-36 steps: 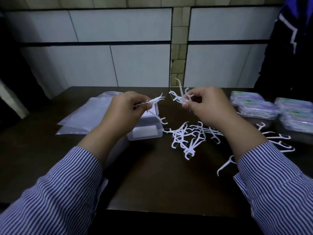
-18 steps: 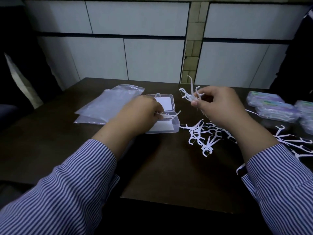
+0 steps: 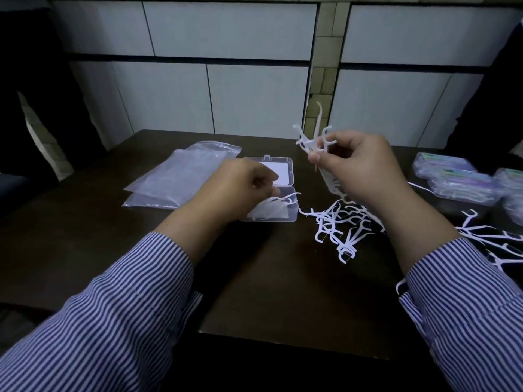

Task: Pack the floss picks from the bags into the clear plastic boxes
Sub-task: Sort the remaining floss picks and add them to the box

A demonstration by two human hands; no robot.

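An open clear plastic box (image 3: pixel 293 215) lies mid-table, its lid (image 3: pixel 285 172) flipped back. My left hand (image 3: pixel 240 190) rests over the box, fingers pinched on a few white floss picks (image 3: pixel 278 205) that lie partly inside it. My right hand (image 3: pixel 359 168) is raised to the right of the box and grips a small bunch of floss picks (image 3: pixel 312 140) that stick upward. A loose pile of white floss picks (image 3: pixel 339 227) lies on the dark table (image 3: pixel 268 278) under my right hand. More picks (image 3: pixel 492 239) are scattered at the right.
Two flat clear plastic bags (image 3: pixel 181 176) lie left of the box. Several closed, filled boxes (image 3: pixel 458 179) are stacked at the right edge. A tiled wall (image 3: pixel 226 94) stands behind the table. The table's near edge runs below my forearms.
My left hand has lowered its floss picks from the air down into the open box. My right hand still holds its bunch up.
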